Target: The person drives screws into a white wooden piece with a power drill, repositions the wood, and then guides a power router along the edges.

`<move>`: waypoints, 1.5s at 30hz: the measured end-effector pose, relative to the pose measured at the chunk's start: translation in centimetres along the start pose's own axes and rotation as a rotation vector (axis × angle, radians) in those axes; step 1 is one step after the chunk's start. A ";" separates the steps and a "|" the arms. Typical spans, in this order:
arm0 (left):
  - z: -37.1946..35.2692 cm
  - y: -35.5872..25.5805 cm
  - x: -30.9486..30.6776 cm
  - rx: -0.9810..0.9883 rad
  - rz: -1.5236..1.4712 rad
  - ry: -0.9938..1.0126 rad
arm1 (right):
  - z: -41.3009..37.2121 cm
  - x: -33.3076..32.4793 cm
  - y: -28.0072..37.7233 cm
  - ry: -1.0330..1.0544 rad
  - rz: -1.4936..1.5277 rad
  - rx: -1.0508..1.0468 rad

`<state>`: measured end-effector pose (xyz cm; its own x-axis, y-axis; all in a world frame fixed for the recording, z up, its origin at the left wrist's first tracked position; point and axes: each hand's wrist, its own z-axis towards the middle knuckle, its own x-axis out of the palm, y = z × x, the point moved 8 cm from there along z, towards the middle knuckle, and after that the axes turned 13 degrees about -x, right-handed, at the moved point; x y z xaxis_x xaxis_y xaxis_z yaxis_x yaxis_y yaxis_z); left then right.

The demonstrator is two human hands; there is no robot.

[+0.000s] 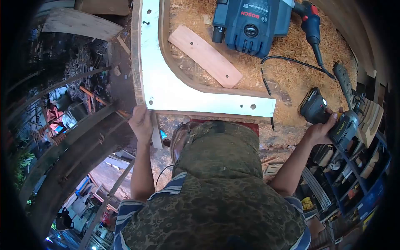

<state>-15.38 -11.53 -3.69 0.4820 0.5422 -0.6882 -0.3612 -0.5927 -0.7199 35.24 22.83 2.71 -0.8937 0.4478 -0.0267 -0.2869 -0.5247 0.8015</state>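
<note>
The white panel (175, 85), an L with a rounded inner corner, lies flat just in front of the person's body, and a brown wooden rim (166, 54) shows along its inner curve. The left hand (141, 123) is mostly closed, its fingers curled on the panel's lower left corner; how firmly they press does not show. The right hand (320, 132) is wrapped around the handle of the drill (344, 128), which lies tipped on its side to the right, apart from the panel; I cannot tell whether a bit is fitted. To do this well, the left hand should keep that corner from sliding or lifting, with fingertips clear of the hole (151, 102) just beside them. The drill probably wants a full palm grip and a straight wrist before its weight comes off the surface, since the battery end (313, 106) looks bulky and could swing. The cable (291, 59) of the Bosch tool (254, 26) arcs between the drill and that tool, so a path low and to the near side of it seems safest. The wood strip (206, 56) lies slanted inside the L, near the curve, and loose shavings (300, 79) around it could creep under the panel and spoil its seat.
</note>
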 end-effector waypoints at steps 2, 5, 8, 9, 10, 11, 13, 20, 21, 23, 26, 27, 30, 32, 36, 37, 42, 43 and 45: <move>0.1 0.0 0.1 -0.034 -0.002 0.007 | 0.0 0.2 -0.1 0.089 -0.032 0.046; 0.1 0.3 0.0 -0.027 -0.023 0.005 | -1.2 -0.6 0.6 0.076 -0.156 0.027; 0.3 0.8 0.0 -0.017 -0.017 0.002 | -4.4 -3.4 1.2 0.134 -0.292 0.019; 0.4 0.7 -0.2 -0.015 -0.030 -0.011 | -5.7 -3.8 2.4 0.189 -0.361 0.033; 0.4 0.3 -0.3 0.004 -0.044 -0.007 | -7.0 -3.3 5.2 0.342 -0.474 -0.102; 0.4 0.0 -0.3 0.022 -0.060 -0.006 | -8.5 -1.8 7.6 0.492 -0.587 -0.243; 0.4 -0.1 -0.3 0.055 -0.054 -0.031 | -10.8 3.9 12.9 0.769 -0.441 -0.493; 0.1 -0.8 -0.8 0.141 -0.068 -0.100 | -21.6 22.5 18.3 1.458 0.028 -0.677; 0.3 -1.0 -1.0 0.206 -0.105 -0.123 | -23.3 23.9 17.6 1.534 -0.010 -0.633; 0.4 -0.8 -1.2 0.197 -0.115 -0.146 | -25.6 25.0 17.0 1.633 -0.041 -0.620; 0.2 -1.1 -1.4 0.185 -0.134 -0.152 | -26.0 25.1 16.3 1.618 -0.177 -0.657; 0.2 -1.2 -1.4 0.201 -0.137 -0.142 | -26.3 25.3 16.8 1.640 -0.167 -0.675; 0.3 -0.3 -1.4 0.204 -0.182 -0.153 | -26.0 25.5 17.3 1.634 -0.261 -0.646; 0.2 -0.2 -1.2 0.193 -0.182 -0.141 | -26.2 25.6 17.0 1.642 -0.272 -0.643; 0.0 0.2 -1.2 0.211 -0.195 -0.151 | -26.4 25.6 16.9 1.642 -0.302 -0.616; 0.1 0.2 -1.1 0.200 -0.191 -0.141 | -26.3 25.6 17.0 1.641 -0.303 -0.621; 0.2 0.6 -0.7 0.214 -0.221 -0.148 | -26.3 25.8 17.7 1.645 -0.299 -0.644; 0.1 0.7 -0.7 0.205 -0.221 -0.160 | -26.2 25.8 17.6 1.637 -0.297 -0.650; 0.0 0.5 -0.6 0.207 -0.218 -0.170 | -26.3 25.3 17.5 1.601 -0.274 -0.700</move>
<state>-15.85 -12.17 -3.59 0.4320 0.7450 -0.5083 -0.4269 -0.3275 -0.8429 -1.50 5.93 0.36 -0.1064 -0.2890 -0.9514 -0.1695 -0.9375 0.3038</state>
